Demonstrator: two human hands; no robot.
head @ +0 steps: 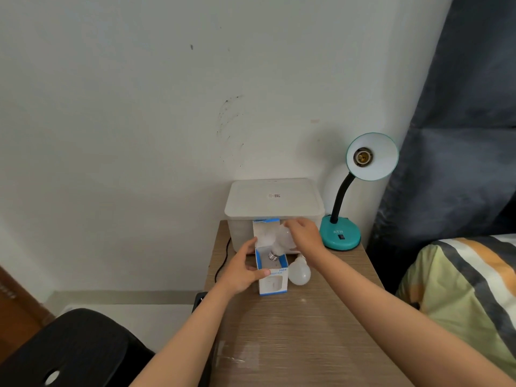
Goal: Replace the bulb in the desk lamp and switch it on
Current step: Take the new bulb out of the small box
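While my left hand (242,270) wraps the side of the bulb carton (272,268) to steady it, my right hand (304,234) has its fingers closed on the round glass end of the new bulb (280,240), whose threaded metal base (273,256) sits just above the carton's open mouth. I judge the bulb light, smooth and brittle, so I should grip it around the widest part of the globe, gently, never by the thread. The thin carton would crush under a hard squeeze. Just right of the carton a second bulb (300,272) lies on the wooden table (307,331), free to roll. Behind the carton stands a white lidded box (275,199). Right of the carton, further back, the teal desk lamp (340,233) shows its empty socket (363,156), facing me.
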